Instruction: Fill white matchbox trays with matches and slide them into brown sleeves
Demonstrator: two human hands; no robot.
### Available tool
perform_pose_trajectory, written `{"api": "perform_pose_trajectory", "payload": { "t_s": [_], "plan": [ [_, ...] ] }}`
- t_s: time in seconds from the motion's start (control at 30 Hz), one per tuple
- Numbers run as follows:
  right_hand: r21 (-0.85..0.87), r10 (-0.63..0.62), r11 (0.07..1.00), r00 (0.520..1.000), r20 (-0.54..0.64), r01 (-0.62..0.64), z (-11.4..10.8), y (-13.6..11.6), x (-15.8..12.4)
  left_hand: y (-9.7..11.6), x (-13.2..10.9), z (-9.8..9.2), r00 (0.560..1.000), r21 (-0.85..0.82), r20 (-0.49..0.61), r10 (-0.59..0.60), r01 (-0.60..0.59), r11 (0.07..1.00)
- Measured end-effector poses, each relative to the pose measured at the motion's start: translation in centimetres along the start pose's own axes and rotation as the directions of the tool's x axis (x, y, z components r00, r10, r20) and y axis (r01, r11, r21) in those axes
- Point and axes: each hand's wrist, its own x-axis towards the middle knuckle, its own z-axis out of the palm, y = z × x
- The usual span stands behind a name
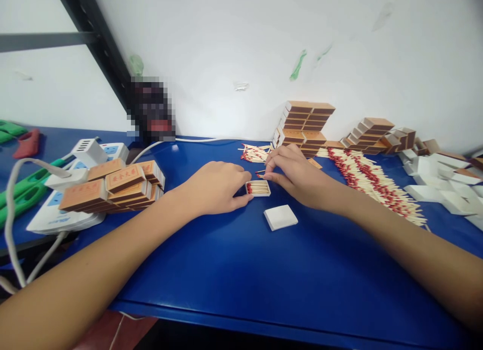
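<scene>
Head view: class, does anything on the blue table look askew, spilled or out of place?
Yes. The matchbox stack at back right leans sideways, its boxes stepped like stairs. Loose matches lie in a long heap beside it, and a smaller scatter lies behind the open tray.

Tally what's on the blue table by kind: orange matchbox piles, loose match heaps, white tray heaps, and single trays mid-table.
Orange matchbox piles: 3: left pile, back centre pile, back right pile
Loose match heaps: 2: small heap, long heap
White tray heaps: 1: white tray heap
Single trays mid-table: 2: filled tray, white tray
Total: 8
</scene>
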Motion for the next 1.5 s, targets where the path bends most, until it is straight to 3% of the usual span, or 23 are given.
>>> {"api": "perform_pose_trajectory", "payload": {
  "t_s": [0.13, 0.27, 0.47, 0.67, 1.13, 1.5],
  "plan": [
    [0.06, -0.053, 0.997, 0.998, 0.04, 0.051, 0.2, -1.7, -0.2, 0.0, 0.0, 0.0, 1.0, 0.002, -0.003, 0.0, 0.0, 1.0],
    [0.012, -0.087, 0.996, 0.996, 0.03, 0.087, 0.3, -2.5, -0.3, 0.1, 0.0, -0.1, 1.0, -0.007, 0.0, -0.004, 0.004, 1.0],
    [-0.108, -0.031, 0.994, 0.992, -0.121, 0.018, 0.5, 0.2, 0.1, 0.1, 0.0, -0.1, 1.0, 0.004, 0.013, -0.013, 0.013, 1.0],
    [-0.215, -0.057, 0.976, 0.991, -0.122, 0.03, 2.0, 3.0, 0.2, 0.1, 0.0, -0.1, 1.0, -0.002, 0.016, -0.013, 0.014, 1.0],
    [-0.097, -0.016, 0.995, 0.991, -0.134, 0.003, 2.0, 2.0, 0.5, 0.1, 0.0, -0.1, 1.0, -0.004, 0.014, -0.002, 0.002, 1.0],
    [-0.158, -0.002, 0.987, 0.999, -0.043, -0.005, 1.7, 1.7, 0.4, 0.2, 0.0, -0.2, 1.0, -0.011, 0.02, -0.013, 0.014, 1.0]
  ]
}}
